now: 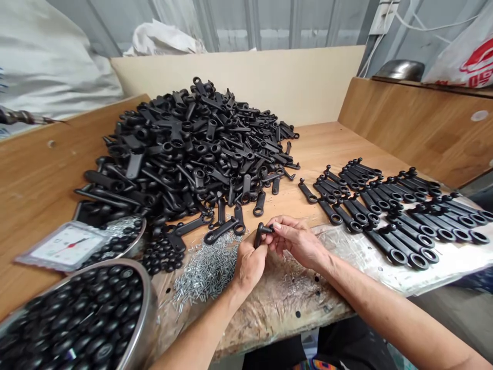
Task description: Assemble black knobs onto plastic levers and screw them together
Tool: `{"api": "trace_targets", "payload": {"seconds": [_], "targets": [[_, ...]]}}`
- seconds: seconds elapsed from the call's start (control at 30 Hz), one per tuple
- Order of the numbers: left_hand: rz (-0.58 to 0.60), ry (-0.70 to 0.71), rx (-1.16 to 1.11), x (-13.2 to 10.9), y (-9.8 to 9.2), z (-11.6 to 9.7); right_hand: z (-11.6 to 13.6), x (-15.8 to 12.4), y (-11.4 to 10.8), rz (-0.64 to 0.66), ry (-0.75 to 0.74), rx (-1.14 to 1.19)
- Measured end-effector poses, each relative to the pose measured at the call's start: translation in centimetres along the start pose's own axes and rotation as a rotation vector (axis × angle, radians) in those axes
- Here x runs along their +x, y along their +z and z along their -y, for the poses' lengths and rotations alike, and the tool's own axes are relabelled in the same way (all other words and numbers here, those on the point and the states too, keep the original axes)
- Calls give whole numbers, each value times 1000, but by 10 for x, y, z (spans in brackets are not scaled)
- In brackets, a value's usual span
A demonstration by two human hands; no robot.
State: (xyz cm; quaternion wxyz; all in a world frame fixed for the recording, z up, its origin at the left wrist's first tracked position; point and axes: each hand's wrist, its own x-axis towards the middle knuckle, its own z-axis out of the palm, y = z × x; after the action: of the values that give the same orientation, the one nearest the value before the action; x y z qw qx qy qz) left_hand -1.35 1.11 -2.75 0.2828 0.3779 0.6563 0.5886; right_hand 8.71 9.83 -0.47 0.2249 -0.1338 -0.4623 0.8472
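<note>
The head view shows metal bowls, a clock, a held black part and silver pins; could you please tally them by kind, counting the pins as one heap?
Metal bowls: 3
Square clock: 1
Held black part: 1
Heap of silver pins: 1
Total: 6

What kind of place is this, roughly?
Probably a small workshop, judging by the bench: a big heap of black crank-shaped parts, a pile of small metal pins, and similar black parts set out in rows on the right.
</note>
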Motion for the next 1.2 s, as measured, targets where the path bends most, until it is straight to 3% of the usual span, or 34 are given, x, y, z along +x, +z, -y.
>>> {"api": "trace_targets", "payload": {"seconds": [0.17,0.5,0.6,0.77,0.87,1.0,1.1,1.2], "targets": [[-51,43,119,-1,-5,-6,-4,0,2,-79,-48,6],[-67,8,234,3,-8,-1,-10,-3,5,-15,-36,122],[-74,57,374,4,-10,0,-7,-5,4,-67,-69,-3],[-41,98,557,0,-12,-5,-6,-10,5,-174,-262,-465],[-17,111,511,-2,-13,-7,-7,-13,6,-154,-385,-692],[-17,151,339,-2,-14,-5,-7,-16,8,6,-473,-850],[-38,140,204,-1,-13,-4,-6,-16,8,-28,-444,-784],[-74,147,151,-3,-13,-6,-4,-15,8,-91,-322,-531]]}}
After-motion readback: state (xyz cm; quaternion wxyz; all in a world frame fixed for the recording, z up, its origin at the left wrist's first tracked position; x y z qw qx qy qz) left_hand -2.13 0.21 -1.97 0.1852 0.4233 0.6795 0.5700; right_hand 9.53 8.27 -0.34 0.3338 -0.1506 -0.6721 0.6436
